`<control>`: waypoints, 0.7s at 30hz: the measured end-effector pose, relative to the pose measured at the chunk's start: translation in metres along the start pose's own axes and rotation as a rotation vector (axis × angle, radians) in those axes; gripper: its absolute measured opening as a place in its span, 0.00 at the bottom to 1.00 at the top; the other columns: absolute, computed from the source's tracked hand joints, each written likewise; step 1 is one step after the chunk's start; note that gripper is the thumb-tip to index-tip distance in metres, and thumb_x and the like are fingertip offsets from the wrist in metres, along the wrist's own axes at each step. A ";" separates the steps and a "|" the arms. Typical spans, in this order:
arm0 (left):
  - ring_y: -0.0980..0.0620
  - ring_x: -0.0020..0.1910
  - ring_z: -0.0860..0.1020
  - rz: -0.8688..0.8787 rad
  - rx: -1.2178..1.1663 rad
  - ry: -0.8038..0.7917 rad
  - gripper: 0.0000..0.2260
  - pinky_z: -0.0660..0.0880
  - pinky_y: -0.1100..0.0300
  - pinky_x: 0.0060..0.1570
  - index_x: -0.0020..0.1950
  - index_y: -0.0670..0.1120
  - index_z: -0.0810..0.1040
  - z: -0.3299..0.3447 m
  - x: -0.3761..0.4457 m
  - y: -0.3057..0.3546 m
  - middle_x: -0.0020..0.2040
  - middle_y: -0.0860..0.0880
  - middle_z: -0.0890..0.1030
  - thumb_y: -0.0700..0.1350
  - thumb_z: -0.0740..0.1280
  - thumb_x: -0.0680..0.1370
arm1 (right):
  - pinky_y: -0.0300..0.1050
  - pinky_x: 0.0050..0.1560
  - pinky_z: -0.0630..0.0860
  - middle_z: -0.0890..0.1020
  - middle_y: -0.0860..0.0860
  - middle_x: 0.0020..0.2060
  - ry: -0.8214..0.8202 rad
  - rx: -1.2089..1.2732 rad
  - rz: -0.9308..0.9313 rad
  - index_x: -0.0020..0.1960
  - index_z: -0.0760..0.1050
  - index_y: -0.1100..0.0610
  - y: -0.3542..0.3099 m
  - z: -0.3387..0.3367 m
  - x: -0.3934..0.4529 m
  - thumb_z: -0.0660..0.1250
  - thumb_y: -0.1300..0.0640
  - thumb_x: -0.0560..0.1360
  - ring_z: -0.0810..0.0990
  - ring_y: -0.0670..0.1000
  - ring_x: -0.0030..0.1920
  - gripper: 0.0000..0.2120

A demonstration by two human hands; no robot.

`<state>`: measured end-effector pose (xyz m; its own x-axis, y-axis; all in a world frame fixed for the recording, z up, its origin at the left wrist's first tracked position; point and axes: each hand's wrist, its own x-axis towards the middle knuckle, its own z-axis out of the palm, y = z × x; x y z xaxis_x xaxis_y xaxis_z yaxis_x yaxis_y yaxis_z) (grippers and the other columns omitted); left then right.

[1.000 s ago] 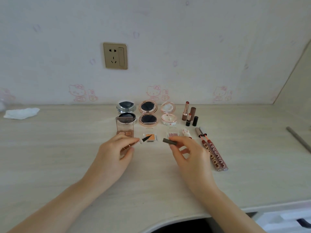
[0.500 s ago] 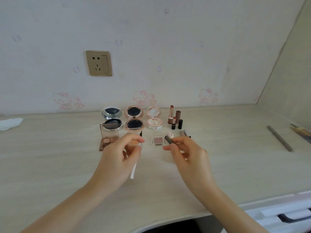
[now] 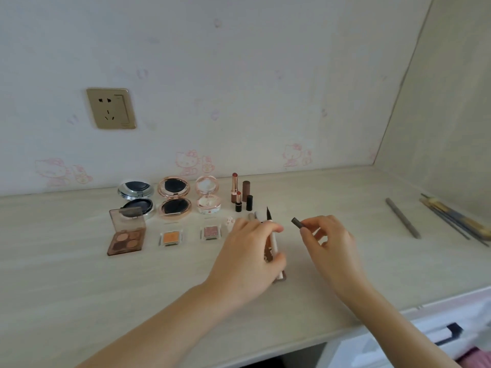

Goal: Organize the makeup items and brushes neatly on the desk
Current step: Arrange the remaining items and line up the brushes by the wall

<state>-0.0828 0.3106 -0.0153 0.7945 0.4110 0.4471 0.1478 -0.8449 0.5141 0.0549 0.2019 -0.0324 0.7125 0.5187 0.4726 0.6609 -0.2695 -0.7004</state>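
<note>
My left hand (image 3: 251, 257) pinches a white eyeliner pen (image 3: 272, 239), its black tip pointing away from me. My right hand (image 3: 329, 245) holds the pen's dark cap (image 3: 296, 222) between thumb and fingers, a short gap to the right of the pen. Under my left hand lie brown pencils (image 3: 279, 278), mostly hidden. Behind them stand three open compacts (image 3: 174, 199), lipsticks (image 3: 235, 192), a brown eyeshadow palette (image 3: 127, 236), an orange pan (image 3: 170, 238) and a pink pan (image 3: 210, 232).
A grey pencil (image 3: 403, 221) and a bundle of brushes (image 3: 455, 221) lie at the desk's (image 3: 79, 288) far right by the side wall. A socket (image 3: 111, 108) is on the back wall. A white drawer with a dark handle (image 3: 451, 332) sits below the desk edge.
The view has swung right. My left hand moved right and turned the pen upright; my right hand with the cap moved right too, and the two are further apart.
</note>
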 end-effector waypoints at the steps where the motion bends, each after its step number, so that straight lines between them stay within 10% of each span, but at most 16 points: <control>1: 0.56 0.60 0.64 -0.013 0.019 -0.015 0.18 0.67 0.59 0.59 0.64 0.54 0.72 0.007 0.006 0.002 0.53 0.57 0.75 0.50 0.66 0.74 | 0.27 0.39 0.68 0.77 0.43 0.41 -0.001 -0.017 0.010 0.46 0.80 0.51 0.006 -0.001 0.002 0.68 0.59 0.75 0.76 0.41 0.40 0.04; 21: 0.50 0.63 0.64 0.026 0.394 -0.180 0.19 0.66 0.55 0.59 0.64 0.53 0.76 0.037 0.035 -0.007 0.58 0.53 0.71 0.59 0.60 0.77 | 0.42 0.44 0.68 0.76 0.47 0.41 -0.095 -0.315 -0.052 0.48 0.79 0.53 0.026 0.007 0.005 0.65 0.56 0.75 0.73 0.51 0.47 0.05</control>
<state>-0.0342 0.3182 -0.0303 0.8859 0.3508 0.3036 0.3121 -0.9348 0.1696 0.0738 0.2032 -0.0523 0.6608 0.6077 0.4406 0.7465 -0.4710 -0.4699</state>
